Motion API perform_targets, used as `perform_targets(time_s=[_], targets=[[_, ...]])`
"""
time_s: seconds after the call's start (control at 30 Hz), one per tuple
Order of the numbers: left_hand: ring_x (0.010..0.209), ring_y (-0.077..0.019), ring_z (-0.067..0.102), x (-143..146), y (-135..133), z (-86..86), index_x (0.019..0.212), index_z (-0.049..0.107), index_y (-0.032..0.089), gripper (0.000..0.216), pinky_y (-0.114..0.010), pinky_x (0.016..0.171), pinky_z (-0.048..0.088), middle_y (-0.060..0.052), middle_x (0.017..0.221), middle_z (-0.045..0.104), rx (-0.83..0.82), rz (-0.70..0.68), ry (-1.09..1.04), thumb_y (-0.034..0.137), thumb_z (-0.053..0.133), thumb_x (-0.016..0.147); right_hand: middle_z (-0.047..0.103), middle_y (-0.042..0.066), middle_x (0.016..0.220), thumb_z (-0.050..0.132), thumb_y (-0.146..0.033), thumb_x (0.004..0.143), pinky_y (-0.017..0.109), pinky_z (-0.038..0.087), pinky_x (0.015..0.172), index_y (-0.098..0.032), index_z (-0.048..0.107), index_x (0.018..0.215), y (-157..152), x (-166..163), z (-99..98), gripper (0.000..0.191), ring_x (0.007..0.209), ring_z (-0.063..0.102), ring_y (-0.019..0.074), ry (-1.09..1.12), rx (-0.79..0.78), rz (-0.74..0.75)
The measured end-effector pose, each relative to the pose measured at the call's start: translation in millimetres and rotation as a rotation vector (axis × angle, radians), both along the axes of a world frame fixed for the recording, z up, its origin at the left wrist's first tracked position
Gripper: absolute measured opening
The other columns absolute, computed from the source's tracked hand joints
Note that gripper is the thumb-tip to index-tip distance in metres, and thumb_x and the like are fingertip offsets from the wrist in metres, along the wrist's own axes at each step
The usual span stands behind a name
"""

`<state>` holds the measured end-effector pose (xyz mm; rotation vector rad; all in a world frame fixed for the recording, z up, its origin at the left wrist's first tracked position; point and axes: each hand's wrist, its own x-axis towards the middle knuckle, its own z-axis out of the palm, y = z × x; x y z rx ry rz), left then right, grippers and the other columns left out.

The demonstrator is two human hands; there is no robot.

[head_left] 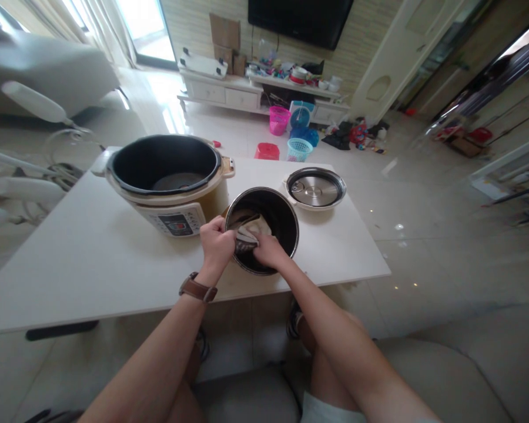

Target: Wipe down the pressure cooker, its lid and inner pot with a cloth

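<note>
A dark inner pot [286, 235] is tilted toward me near the table's front edge. My left hand [217, 242] is closed round the pot's left rim, along with an edge of cloth. Inside the pot, my right hand [268, 249] grips a pale and dark patterned cloth [256, 226] against the inner wall; its fingertips are partly hidden by the folds. Left of the pot stands the pressure cooker body [180, 205], with its top uncovered and a control panel on the front. To the right lies the cooker's lid [315, 189], its metal inner side facing up.
The white table [101, 264] carries these things. On the floor beyond it are a red stool [267, 151], a pink basket [279, 120] and a light blue basket [299, 150]. A low white cabinet [220, 94] stands by the wall; white-handled items [35, 103] are at the left.
</note>
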<state>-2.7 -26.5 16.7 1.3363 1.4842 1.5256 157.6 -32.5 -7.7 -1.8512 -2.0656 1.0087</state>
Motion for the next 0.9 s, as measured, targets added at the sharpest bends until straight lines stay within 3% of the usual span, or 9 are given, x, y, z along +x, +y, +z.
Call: perform_targets(time_s=[0.1,0.23,0.37,0.63,0.77,0.9], targets=[[0.056,-0.0105,0.025,-0.4,0.4,-0.5,0.048,0.027,0.02,0.033,-0.03,0.056,0.02,0.005,0.053,0.028,-0.029,0.051,-0.001,0.005,0.057,0.054,0.078,0.004,0.135,0.059,-0.015,0.084,0.04,0.05,0.117,-0.028,0.071,0.143,6.0,1.8,-9.6,0.062,0.134,0.067,0.0259,0.337,-0.049,-0.122],[0.056,-0.0105,0.026,-1.1,3.9,-0.9,0.048,0.028,0.021,0.035,-0.03,0.056,0.02,0.005,0.053,0.028,-0.045,0.08,0.021,0.007,0.059,0.058,0.082,0.005,0.12,0.065,-0.013,0.073,0.042,0.057,0.109,-0.019,0.075,0.132,10.7,-3.9,-23.5,0.06,0.114,0.075,0.0249,0.755,-0.171,-0.357],[0.056,-0.0108,0.026,-1.5,5.3,-0.6,0.049,0.029,0.021,0.035,-0.03,0.056,0.022,0.005,0.053,0.028,-0.036,0.079,0.057,0.009,0.059,0.062,0.082,0.005,0.116,0.068,-0.012,0.068,0.043,0.059,0.107,-0.018,0.075,0.13,9.9,-7.0,-26.6,0.062,0.108,0.076,0.0243,0.909,-0.231,-0.438],[0.056,-0.0105,0.026,-3.3,3.8,-1.9,0.049,0.027,0.021,0.036,-0.03,0.057,0.022,0.005,0.054,0.029,-0.035,0.056,0.065,0.007,0.059,0.061,0.082,0.003,0.116,0.067,-0.01,0.069,0.042,0.056,0.11,-0.018,0.075,0.132,10.9,-2.4,-27.6,0.064,0.111,0.075,0.0241,0.759,-0.17,-0.323],[0.056,-0.0105,0.027,-3.3,2.6,-1.1,0.049,0.028,0.021,0.035,-0.03,0.057,0.022,0.005,0.054,0.029,-0.019,0.043,0.065,0.006,0.058,0.06,0.081,0.005,0.126,0.064,-0.014,0.08,0.039,0.053,0.112,-0.019,0.078,0.13,8.4,3.1,-19.5,0.052,0.123,0.072,0.0264,0.518,-0.035,-0.08],[0.055,-0.0106,0.027,-3.3,2.5,0.3,0.049,0.027,0.021,0.035,-0.031,0.056,0.02,0.005,0.054,0.029,0.019,0.011,0.066,0.005,0.057,0.059,0.073,0.003,0.145,0.062,-0.013,0.086,0.041,0.051,0.116,-0.033,0.069,0.147,1.2,11.7,0.7,0.064,0.137,0.066,0.0291,0.097,0.031,0.116]])
